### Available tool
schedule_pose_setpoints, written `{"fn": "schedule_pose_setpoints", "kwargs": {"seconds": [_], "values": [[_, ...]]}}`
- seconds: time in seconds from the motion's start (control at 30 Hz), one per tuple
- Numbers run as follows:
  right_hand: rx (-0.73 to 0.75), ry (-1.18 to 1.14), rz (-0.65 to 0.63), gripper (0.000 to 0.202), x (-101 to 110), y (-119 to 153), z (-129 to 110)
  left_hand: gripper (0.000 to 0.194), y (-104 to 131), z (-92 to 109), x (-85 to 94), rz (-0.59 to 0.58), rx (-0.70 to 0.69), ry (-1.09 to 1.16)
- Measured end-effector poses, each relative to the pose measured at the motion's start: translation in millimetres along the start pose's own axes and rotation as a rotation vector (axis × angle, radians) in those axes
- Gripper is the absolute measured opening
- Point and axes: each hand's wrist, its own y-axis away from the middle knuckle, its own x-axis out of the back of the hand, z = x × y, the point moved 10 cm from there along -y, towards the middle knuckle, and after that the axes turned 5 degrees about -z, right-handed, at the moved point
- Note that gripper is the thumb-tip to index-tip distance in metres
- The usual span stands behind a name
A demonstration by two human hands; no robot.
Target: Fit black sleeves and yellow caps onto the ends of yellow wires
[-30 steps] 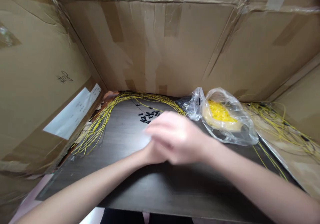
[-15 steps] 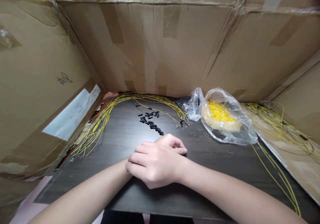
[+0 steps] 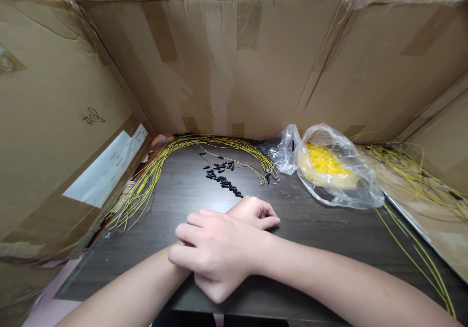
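My left hand (image 3: 254, 213) rests on the dark tabletop (image 3: 310, 232) with its fingers curled in toward the thumb. Nothing shows in it, though its palm is turned away. Lying across it, my right hand (image 3: 215, 249) has its fingers bent over my left wrist and hides part of the back of the left hand. Just beyond the left hand, small black sleeve-like pieces (image 3: 224, 181) lie in a loose diagonal line. A bundle of thin yellow wires (image 3: 151, 171) arcs behind them, with metal ends and black bits near its right end (image 3: 268, 176).
An open clear bag (image 3: 360, 193) of small yellow pieces (image 3: 323, 159) stands at the back right, beside a clear bag (image 3: 288, 151) with dark contents. More yellow wires (image 3: 405, 171) lie on cardboard at the right. Cardboard walls (image 3: 219, 73) enclose the table's back and sides.
My right hand has slid left and toward me along my left wrist, its fingers more spread. The left hand sits slightly further right in view, as the view itself shifts a little.
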Motion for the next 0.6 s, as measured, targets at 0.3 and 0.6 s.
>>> {"fn": "schedule_pose_setpoints", "kwargs": {"seconds": [0.3,0.6], "values": [[0.014,-0.042,-0.096,0.029,-4,-1,-1,0.025,0,3,0.5,0.030,-0.043,0.021],[0.034,-0.042,-0.125,0.034,0,-2,-3,0.017,8,11,5.6,0.126,-0.121,0.060]]}}
